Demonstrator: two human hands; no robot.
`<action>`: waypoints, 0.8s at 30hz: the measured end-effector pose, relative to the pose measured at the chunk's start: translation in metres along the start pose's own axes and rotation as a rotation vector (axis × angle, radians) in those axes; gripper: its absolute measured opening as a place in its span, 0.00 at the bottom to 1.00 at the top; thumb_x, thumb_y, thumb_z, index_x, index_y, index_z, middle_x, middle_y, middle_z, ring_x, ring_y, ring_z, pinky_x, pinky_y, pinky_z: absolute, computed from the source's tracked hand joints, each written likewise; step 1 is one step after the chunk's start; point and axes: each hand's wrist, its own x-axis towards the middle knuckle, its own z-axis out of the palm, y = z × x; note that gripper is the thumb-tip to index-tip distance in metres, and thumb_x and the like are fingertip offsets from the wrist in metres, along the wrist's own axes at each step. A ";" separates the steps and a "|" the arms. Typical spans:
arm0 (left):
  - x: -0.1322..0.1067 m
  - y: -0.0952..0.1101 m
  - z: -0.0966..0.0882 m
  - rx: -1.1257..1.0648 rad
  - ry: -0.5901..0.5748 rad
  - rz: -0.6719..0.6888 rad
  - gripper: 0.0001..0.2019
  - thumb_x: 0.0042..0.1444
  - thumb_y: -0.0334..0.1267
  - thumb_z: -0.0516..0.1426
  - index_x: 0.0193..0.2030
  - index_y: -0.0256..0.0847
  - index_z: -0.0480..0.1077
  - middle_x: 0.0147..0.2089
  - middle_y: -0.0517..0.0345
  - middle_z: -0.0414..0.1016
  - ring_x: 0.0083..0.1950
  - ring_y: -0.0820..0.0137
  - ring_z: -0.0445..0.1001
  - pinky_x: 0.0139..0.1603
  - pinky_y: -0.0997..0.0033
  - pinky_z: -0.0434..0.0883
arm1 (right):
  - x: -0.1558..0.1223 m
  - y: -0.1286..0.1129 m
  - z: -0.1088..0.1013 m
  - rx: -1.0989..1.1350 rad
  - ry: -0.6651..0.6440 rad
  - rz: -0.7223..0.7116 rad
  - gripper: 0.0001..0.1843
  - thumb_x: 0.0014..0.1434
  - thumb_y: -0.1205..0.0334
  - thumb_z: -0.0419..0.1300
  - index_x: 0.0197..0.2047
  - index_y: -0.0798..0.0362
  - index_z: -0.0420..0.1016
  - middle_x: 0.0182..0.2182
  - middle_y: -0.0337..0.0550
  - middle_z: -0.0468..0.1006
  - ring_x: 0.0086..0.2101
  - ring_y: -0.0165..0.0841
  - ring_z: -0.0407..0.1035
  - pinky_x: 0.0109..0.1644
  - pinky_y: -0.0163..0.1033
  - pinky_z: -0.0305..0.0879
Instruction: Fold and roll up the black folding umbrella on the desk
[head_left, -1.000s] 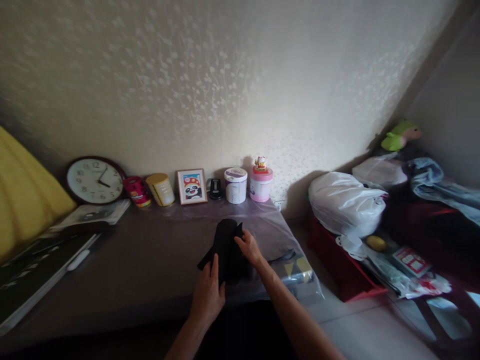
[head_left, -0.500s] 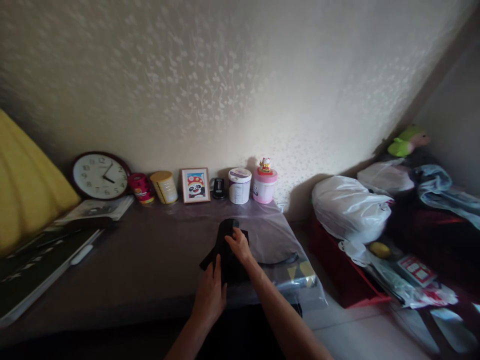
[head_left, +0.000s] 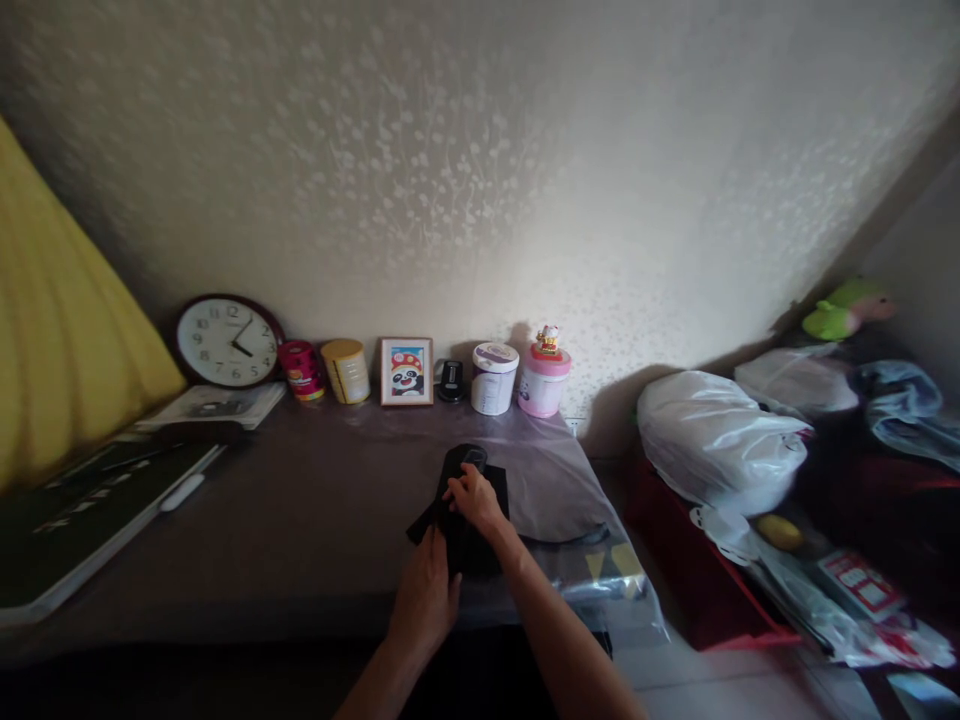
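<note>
A black item that looks like a small soft bag [head_left: 495, 482] lies near the front of the table, with a dark strap [head_left: 577, 537] trailing to the right. My left hand [head_left: 426, 585] grips its near left side, thumb and fingers apart around the edge. Over its upper part, my right hand [head_left: 474, 500] has its fingers closed. Just beyond those fingertips shows a dark, slightly shiny piece [head_left: 474, 457]; whether it is part of the bag or a separate object inside, I cannot tell. The bag's near end is dark and partly hidden by my hands.
Along the wall stand a round clock [head_left: 229, 342], a pink can [head_left: 301, 370], a yellow-lidded can [head_left: 346, 372], a framed panda picture [head_left: 407, 371], a white tub [head_left: 495, 380] and a pink tub [head_left: 544, 384]. A green book [head_left: 97, 530] lies left. Right of the table sits a red box [head_left: 712, 590].
The view has shifted slightly left, so things appear further right. My right hand's fingers have curled in, and the dark shiny piece now shows more clearly beyond them. My left hand keeps its hold.
</note>
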 end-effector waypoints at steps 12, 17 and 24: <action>-0.003 0.018 -0.024 0.054 -0.054 -0.025 0.39 0.52 0.25 0.47 0.66 0.47 0.28 0.62 0.43 0.57 0.58 0.59 0.64 0.52 0.57 0.66 | 0.002 0.006 -0.001 0.025 -0.083 -0.122 0.21 0.54 0.69 0.50 0.53 0.57 0.65 0.31 0.39 0.81 0.31 0.31 0.74 0.38 0.34 0.65; -0.004 0.016 -0.018 0.128 -0.088 -0.086 0.32 0.54 0.27 0.47 0.66 0.36 0.41 0.54 0.42 0.64 0.52 0.61 0.68 0.50 0.63 0.67 | -0.006 0.011 -0.004 0.161 -0.135 -0.224 0.18 0.57 0.64 0.51 0.51 0.54 0.67 0.31 0.38 0.80 0.25 0.29 0.72 0.35 0.35 0.67; -0.006 0.012 -0.009 0.106 -0.026 -0.093 0.29 0.55 0.27 0.45 0.65 0.31 0.43 0.51 0.43 0.66 0.51 0.62 0.68 0.49 0.64 0.67 | -0.039 0.020 -0.014 -0.048 0.039 -0.615 0.13 0.62 0.62 0.49 0.43 0.48 0.74 0.43 0.42 0.77 0.49 0.35 0.66 0.55 0.44 0.59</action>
